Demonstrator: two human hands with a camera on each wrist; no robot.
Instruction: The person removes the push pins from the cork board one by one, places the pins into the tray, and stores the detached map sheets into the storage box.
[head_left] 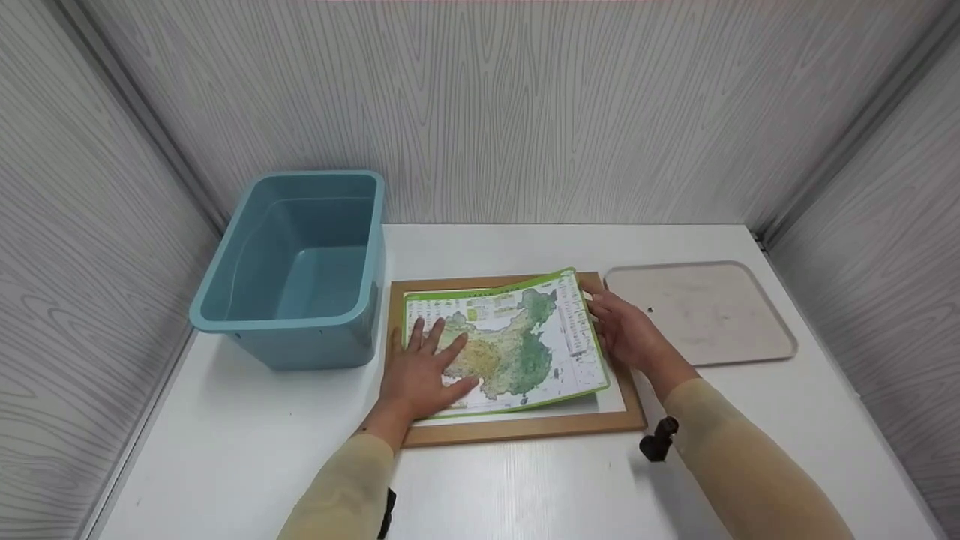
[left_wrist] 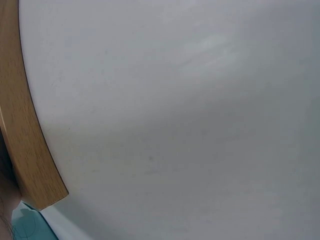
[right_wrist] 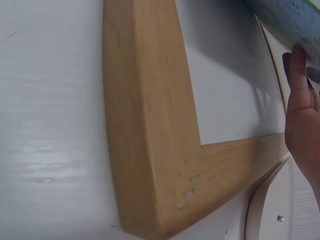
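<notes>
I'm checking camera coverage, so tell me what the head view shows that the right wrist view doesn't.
Only the head view shows the teal plastic bin, the left hand pressed flat on the green printed map sheet, and the whole white table. Only the right wrist view shows the map's lifted edge from beneath. Both show the wooden picture frame, the beige rounded tray and the right hand.

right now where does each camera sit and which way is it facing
Head: above, looking down at table; both forearms, left hand flat on map sheet, right hand lifting its edge.
Left wrist: low, facing bare tabletop, wooden frame corner, blue bin edge; no hand clear.
Right wrist: low, facing frame corner, round-cornered board; fingers under map.
Shared: all show the frame.
</notes>
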